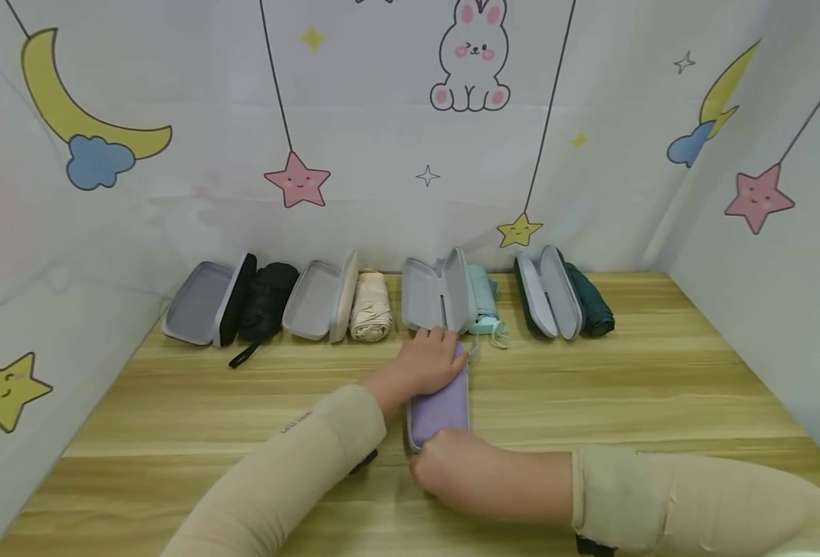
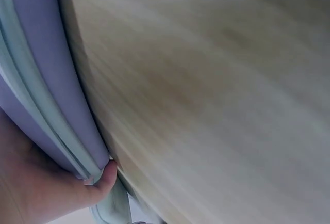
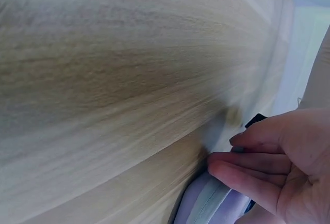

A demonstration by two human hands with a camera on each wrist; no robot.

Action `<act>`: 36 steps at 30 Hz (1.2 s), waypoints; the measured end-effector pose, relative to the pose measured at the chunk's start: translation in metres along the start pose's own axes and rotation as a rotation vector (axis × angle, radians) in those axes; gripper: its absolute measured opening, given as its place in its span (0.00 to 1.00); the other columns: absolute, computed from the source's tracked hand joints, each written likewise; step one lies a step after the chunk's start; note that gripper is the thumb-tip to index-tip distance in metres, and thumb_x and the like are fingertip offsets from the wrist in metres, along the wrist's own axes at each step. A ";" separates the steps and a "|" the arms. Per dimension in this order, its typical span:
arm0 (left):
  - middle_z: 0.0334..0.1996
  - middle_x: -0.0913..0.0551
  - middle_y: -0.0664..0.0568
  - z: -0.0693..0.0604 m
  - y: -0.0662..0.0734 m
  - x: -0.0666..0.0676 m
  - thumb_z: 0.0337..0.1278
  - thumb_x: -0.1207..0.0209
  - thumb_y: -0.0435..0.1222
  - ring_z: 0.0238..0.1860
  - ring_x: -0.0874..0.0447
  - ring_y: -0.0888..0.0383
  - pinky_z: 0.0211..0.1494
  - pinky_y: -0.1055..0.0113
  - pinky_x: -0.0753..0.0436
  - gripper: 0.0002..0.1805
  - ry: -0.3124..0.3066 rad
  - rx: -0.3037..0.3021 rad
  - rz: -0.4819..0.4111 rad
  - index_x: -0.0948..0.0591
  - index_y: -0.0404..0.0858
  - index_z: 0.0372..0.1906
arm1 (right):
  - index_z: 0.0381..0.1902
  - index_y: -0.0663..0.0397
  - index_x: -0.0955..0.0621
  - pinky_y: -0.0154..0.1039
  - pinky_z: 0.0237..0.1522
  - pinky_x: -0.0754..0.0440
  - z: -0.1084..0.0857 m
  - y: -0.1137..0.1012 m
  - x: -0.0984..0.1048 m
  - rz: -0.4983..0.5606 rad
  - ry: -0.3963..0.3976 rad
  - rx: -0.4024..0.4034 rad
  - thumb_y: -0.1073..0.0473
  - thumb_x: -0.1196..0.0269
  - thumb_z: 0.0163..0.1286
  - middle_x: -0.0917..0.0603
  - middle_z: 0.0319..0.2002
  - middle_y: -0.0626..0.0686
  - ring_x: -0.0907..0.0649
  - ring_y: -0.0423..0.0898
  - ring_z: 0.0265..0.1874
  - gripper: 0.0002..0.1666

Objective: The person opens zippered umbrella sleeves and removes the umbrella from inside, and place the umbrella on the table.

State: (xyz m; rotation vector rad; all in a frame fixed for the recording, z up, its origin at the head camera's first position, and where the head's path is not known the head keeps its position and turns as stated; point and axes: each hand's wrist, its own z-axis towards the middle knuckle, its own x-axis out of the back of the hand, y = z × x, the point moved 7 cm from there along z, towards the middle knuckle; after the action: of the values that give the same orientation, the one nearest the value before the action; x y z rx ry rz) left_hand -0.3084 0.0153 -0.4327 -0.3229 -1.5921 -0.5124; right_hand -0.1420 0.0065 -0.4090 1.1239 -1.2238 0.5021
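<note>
A purple zip case (image 1: 441,414) with a pale grey zip band lies lengthwise on the table, its lid down. My left hand (image 1: 432,361) lies over its far end and grips it; in the left wrist view the thumb (image 2: 106,180) hooks round the end beside the zip band (image 2: 38,92). At the near end is my right hand (image 1: 455,468). In the right wrist view its thumb and fingertips pinch a small grey-green tab (image 3: 237,149), apparently the zip pull, close to the case's corner (image 3: 206,201). The head view hides this pinch.
Along the back stand open cases: black (image 1: 236,302), beige (image 1: 343,298), light grey-blue (image 1: 459,290) and dark green (image 1: 537,298). Beside them lie folded umbrellas: black (image 1: 268,298), beige (image 1: 371,305), light teal (image 1: 482,294) and dark green (image 1: 589,302). Printed cloth walls surround the wooden table (image 1: 626,394).
</note>
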 end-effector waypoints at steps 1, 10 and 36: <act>0.62 0.30 0.42 0.000 0.000 0.000 0.76 0.64 0.53 0.63 0.33 0.43 0.57 0.46 0.27 0.29 -0.002 -0.001 0.000 0.33 0.38 0.67 | 0.21 0.43 0.21 0.31 0.19 0.23 0.000 0.000 -0.001 0.013 -0.010 -0.003 0.58 0.29 0.53 0.20 0.19 0.41 0.20 0.38 0.20 0.09; 0.64 0.32 0.42 -0.001 -0.001 0.000 0.76 0.64 0.54 0.64 0.35 0.42 0.57 0.45 0.28 0.30 -0.037 -0.009 -0.015 0.35 0.38 0.69 | 0.32 0.49 0.20 0.34 0.25 0.21 -0.008 0.011 -0.006 0.181 -0.105 -0.077 0.61 0.28 0.52 0.20 0.22 0.44 0.18 0.39 0.24 0.11; 0.63 0.32 0.43 0.000 -0.001 0.000 0.77 0.67 0.52 0.63 0.34 0.43 0.58 0.47 0.28 0.28 -0.036 -0.040 0.008 0.35 0.39 0.68 | 0.30 0.55 0.25 0.43 0.25 0.21 -0.045 0.075 -0.034 0.434 -0.116 -0.316 0.74 0.34 0.50 0.22 0.20 0.51 0.19 0.48 0.22 0.14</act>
State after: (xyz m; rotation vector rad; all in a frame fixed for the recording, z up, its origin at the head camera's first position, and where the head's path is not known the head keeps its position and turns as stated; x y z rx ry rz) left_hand -0.3090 0.0148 -0.4324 -0.3707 -1.6159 -0.5356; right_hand -0.1932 0.0857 -0.4071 0.6248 -1.5975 0.5484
